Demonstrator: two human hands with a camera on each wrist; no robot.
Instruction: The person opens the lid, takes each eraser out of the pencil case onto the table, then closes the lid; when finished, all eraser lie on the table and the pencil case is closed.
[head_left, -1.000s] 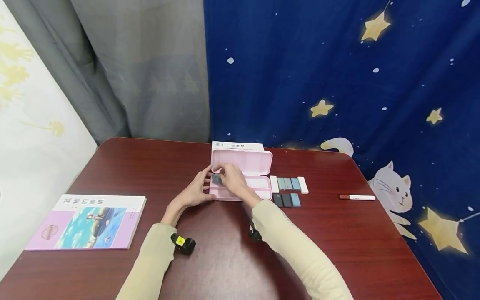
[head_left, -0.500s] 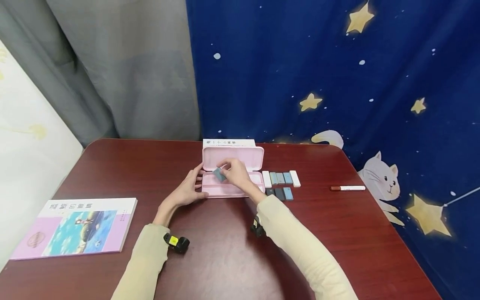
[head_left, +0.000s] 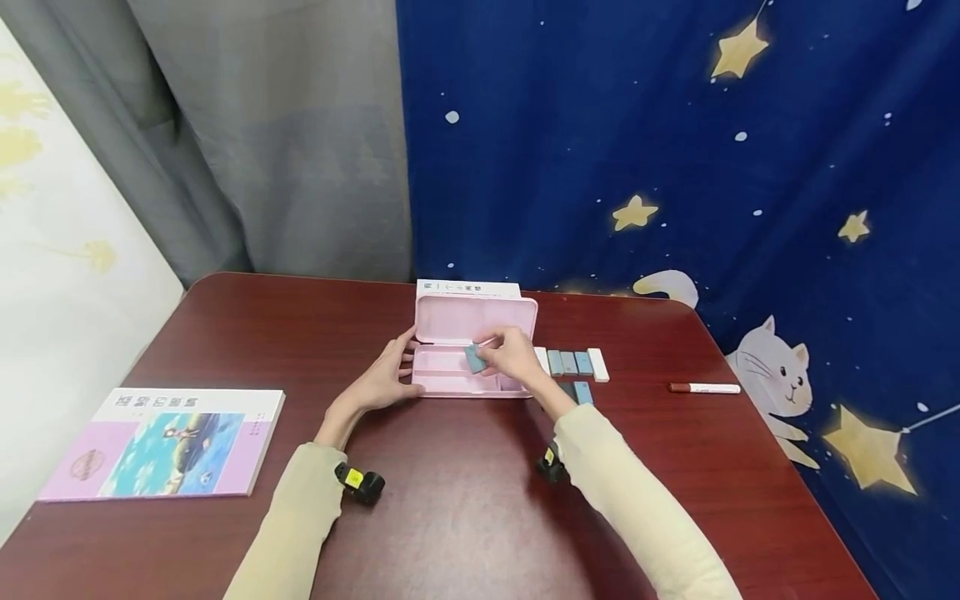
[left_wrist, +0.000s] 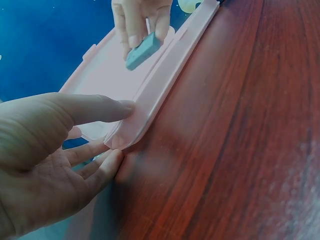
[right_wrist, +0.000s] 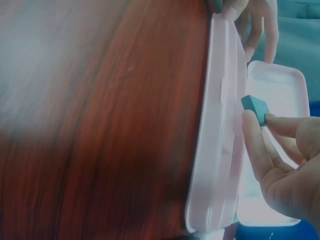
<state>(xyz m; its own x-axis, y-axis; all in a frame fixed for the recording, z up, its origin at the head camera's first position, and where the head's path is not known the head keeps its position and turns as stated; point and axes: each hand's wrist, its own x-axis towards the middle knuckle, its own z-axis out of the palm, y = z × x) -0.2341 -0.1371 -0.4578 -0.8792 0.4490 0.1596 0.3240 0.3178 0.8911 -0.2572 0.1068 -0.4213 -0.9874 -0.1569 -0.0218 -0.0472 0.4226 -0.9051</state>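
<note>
A pink pencil case (head_left: 450, 385) lies open on the table, its lid (head_left: 476, 318) raised at the back. My left hand (head_left: 377, 379) is spread at the case's left end. In the left wrist view, its thumb (left_wrist: 100, 109) rests on the front wall and other fingertips touch the end. Over the base, my right hand (head_left: 513, 357) pinches a small blue-grey rectangular block (head_left: 475, 358) between thumb and fingers. The right wrist view shows that block (right_wrist: 255, 108) tilted above the case. Part of the base's right side is hidden behind my right hand.
Right of the case stand two rows of small blocks, white, blue-grey (head_left: 569, 362) and dark, partly covered by my right arm. A marker (head_left: 703, 388) lies farther right. A book (head_left: 168, 442) lies at left. A white box (head_left: 468, 288) stands behind the lid.
My right hand has lifted the block from the left end of the case's back compartment and carried it rightward over the base. My left hand stays at the case's left end.
</note>
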